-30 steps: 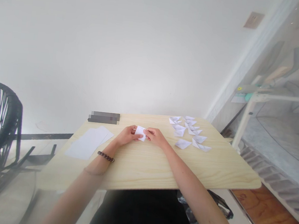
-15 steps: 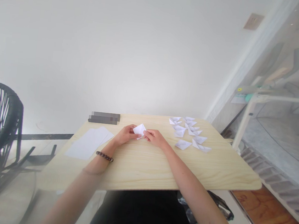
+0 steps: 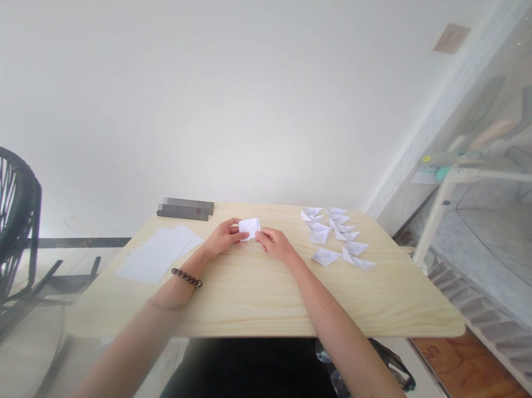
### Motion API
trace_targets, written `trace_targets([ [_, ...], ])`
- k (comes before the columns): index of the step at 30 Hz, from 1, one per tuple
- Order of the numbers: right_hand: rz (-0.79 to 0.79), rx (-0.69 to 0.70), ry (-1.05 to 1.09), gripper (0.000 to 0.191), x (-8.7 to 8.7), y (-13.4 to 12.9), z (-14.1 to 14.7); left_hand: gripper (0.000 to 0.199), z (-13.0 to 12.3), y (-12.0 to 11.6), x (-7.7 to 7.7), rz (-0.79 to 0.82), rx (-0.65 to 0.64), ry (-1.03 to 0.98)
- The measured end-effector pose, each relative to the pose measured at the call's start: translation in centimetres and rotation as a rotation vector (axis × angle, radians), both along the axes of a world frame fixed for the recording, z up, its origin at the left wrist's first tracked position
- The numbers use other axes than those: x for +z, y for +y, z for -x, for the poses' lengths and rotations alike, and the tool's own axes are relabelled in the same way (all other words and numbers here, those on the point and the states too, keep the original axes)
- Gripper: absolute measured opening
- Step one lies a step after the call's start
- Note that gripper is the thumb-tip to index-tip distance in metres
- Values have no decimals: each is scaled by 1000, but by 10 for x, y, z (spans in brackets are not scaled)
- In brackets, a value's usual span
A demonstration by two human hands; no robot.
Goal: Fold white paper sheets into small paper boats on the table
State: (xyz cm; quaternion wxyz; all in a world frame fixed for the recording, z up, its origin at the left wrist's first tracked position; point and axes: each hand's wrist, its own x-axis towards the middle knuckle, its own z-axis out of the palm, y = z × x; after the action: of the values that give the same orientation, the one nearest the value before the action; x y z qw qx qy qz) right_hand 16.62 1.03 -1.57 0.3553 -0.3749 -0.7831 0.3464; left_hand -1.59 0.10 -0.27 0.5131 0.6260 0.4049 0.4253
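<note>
A small folded white paper is held between both hands above the middle of the table. My left hand grips its left side, thumb in front and fingers behind. At the paper's right edge, my right hand pinches it between thumb and fingers. Several folded white paper boats stand in loose rows on the right part of the table. Flat white sheets lie overlapping on the left, near my left forearm.
The light wooden table meets a white wall at its back. A blurred dark object lies at the back left. A dark woven chair stands left, and a white metal frame stands right.
The folded paper has turned slightly between my hands, from a diamond-like outline to a squarer one. My fingers have shifted a little; the boats and flat sheets have stayed in place.
</note>
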Motion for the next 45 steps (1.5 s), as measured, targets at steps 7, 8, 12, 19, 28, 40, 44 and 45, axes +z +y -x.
trace_targets([
  [7,-57,-61,-52,40,-1,0,1,30,1,0,1,-103,-79,97],
  [8,-61,-58,-56,40,-1,1,1,31,1,0,1,-94,-81,95],
  [12,-57,-48,-37,39,0,1,0,36,-1,-3,3,-55,-78,53],
  [19,-20,-75,9,37,1,-1,1,34,1,0,0,-70,-43,82],
  [28,16,-93,82,33,1,1,0,38,1,-1,-1,34,-56,12],
  [40,25,-186,118,33,1,1,0,36,0,1,-3,90,-30,-34],
  [44,0,-170,106,32,1,0,0,33,1,3,-3,109,35,-61],
  [45,-5,-171,108,32,2,0,0,33,1,3,-2,123,56,-68],
])
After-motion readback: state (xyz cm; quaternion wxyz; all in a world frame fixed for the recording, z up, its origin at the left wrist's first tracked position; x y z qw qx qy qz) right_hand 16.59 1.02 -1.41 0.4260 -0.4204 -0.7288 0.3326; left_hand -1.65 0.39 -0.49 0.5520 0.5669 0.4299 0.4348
